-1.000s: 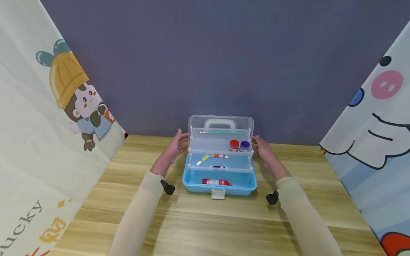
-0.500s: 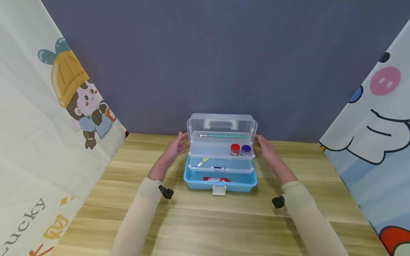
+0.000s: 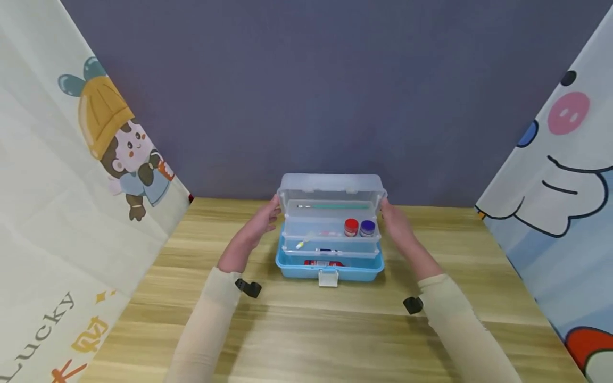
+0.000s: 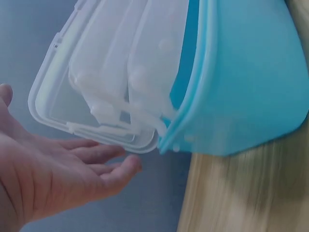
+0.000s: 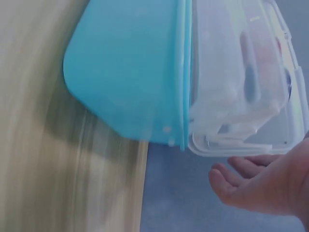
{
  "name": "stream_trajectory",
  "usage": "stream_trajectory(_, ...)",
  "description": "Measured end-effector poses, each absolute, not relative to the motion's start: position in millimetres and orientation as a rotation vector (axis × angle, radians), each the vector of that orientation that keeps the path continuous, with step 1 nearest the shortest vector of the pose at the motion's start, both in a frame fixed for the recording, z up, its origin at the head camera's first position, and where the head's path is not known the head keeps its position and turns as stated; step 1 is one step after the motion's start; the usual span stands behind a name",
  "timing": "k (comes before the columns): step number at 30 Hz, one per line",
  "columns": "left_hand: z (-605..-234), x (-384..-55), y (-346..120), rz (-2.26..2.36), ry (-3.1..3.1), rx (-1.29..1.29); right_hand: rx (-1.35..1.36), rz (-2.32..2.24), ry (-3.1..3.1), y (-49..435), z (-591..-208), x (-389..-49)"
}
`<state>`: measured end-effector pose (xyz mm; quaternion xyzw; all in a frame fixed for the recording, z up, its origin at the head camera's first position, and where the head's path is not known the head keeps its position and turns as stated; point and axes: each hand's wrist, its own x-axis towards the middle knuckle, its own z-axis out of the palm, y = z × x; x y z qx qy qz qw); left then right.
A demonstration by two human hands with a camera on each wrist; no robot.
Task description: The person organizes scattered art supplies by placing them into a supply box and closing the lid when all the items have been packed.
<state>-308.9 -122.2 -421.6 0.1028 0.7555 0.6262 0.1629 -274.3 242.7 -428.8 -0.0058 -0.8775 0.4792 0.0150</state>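
A light-blue storage box [image 3: 297, 273] stands on the table with its clear lid [image 3: 330, 182] raised and leaning forward over stepped translucent trays. On the upper tray lie a teal-handled paintbrush [image 3: 335, 206], a red-capped jar [image 3: 351, 227] and a purple-capped jar [image 3: 367, 229]. A dark-marked white stick [image 3: 328, 250] and a yellow-white tube [image 3: 300, 244] are in the lower tray. Inside the base is a red tube [image 3: 323, 263]. My left hand [image 4: 63, 169] has relaxed fingers behind the lid's left edge. Similarly, my right hand [image 5: 268, 179] rests its loose fingers behind the right edge.
The wood-grain table [image 3: 306, 330] extends in front of the box and to both sides. A dark wall [image 3: 325, 96] rises behind it. Printed curtains hang at the left [image 3: 57, 213] and right [image 3: 551, 175]. The box's white latch [image 3: 328, 278] hangs down in front.
The lid has tipped forward and the trays have sunk back toward the base, both hands moving along beside it. An orange-white stick on the lower tray has become covered by the upper tray.
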Motion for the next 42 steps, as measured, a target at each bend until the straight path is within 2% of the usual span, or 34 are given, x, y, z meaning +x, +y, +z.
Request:
stream_trajectory(6, -419, -300, -117, 1.816, 2.217, 0.257, -0.139, 1.577, -2.66, 234, -424, -266)
stream_trajectory(14, -434, -286, -122, 1.793, 2.282, 0.208, -0.234, 1.657, -2.631, 230, -435, -244)
stream_trajectory(20, -444, -282, -128, 1.808, 2.316, 0.198, -0.124, 1.688, -2.628, 238, -448, -240)
stream_trajectory(33, -471, -257, -128, 1.883, 2.141, 0.204, 0.163, 1.358, -2.705, 250, -479, -213)
stream_trajectory(42, -480, -253, -128, 1.863, 2.213, 0.221, 0.288, 1.269, -2.742, 250, -484, -208)
